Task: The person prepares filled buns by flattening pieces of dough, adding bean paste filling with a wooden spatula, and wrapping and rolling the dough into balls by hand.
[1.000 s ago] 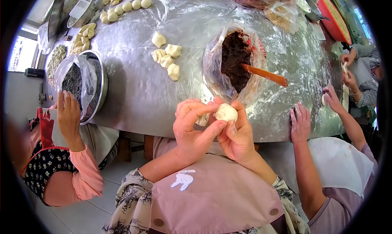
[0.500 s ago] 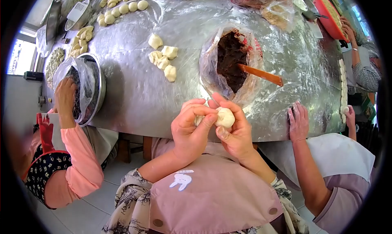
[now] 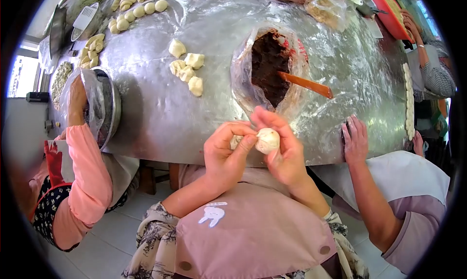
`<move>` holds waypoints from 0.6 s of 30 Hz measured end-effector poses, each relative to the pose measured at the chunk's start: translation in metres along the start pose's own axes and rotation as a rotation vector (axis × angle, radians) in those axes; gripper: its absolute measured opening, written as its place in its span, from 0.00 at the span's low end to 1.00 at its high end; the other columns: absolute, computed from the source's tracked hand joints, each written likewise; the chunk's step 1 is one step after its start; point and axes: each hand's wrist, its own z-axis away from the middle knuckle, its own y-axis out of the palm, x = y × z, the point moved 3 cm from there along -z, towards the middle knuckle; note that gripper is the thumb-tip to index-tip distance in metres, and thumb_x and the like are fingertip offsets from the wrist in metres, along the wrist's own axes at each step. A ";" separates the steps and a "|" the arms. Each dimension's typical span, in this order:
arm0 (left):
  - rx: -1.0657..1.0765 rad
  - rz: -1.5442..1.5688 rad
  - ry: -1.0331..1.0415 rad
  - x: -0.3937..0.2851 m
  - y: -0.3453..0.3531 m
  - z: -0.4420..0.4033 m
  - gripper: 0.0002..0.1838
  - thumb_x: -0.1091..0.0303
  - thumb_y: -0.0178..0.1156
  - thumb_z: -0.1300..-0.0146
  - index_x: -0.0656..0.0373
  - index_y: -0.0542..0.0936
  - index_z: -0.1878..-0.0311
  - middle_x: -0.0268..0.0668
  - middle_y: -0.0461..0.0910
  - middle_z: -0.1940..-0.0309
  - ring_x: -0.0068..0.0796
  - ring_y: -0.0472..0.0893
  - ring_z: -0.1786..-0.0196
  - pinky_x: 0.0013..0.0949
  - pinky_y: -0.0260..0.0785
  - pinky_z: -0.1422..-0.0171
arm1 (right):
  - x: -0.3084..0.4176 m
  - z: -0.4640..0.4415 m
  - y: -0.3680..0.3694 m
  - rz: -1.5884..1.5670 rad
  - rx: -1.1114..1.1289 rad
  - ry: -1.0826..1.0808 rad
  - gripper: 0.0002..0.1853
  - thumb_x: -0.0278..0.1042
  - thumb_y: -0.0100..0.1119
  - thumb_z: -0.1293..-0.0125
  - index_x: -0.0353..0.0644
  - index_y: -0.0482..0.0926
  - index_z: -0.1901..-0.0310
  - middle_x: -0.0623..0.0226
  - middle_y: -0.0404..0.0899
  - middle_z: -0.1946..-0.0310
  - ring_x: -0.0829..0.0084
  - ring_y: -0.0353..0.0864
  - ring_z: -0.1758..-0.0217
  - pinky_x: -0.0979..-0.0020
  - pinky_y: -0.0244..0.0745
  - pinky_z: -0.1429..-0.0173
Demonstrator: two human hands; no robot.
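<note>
A round, pale dough ball (image 3: 268, 140) sits between my two hands, above the near edge of the table. Thumb and forefinger of my left hand (image 3: 224, 150) pinch its left side. A second bit of dough (image 3: 236, 142) shows behind that thumb, partly hidden in the palm. My right hand (image 3: 287, 152) cups the ball from the right, its thumb below and its upper fingers stretched out and slightly blurred. Just beyond lies an open plastic bag of dark brown paste (image 3: 267, 67), with an orange-brown spatula (image 3: 306, 84) stuck in it.
Several dough pieces (image 3: 187, 70) lie left of the paste bag. At left, a co-worker's hand (image 3: 78, 101) reaches into a bag-lined metal bowl (image 3: 116, 108). Another person's hand (image 3: 356, 142) rests on the table at right. A red basin (image 3: 389, 11) is at the far right.
The dough ball has turned in my hands, and my right fingers have lifted and straightened. The left co-worker's hand has gone deeper into the bag. The view has shifted slightly.
</note>
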 end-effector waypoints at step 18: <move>0.058 -0.231 0.124 0.005 -0.034 -0.011 0.13 0.76 0.49 0.34 0.66 0.78 0.49 0.46 0.73 0.49 0.36 0.72 0.45 0.33 0.62 0.39 | 0.104 -0.039 -0.210 1.246 -0.994 -0.081 0.15 0.47 0.56 0.34 0.42 0.76 0.57 0.65 0.77 0.70 0.69 0.76 0.67 0.67 0.73 0.59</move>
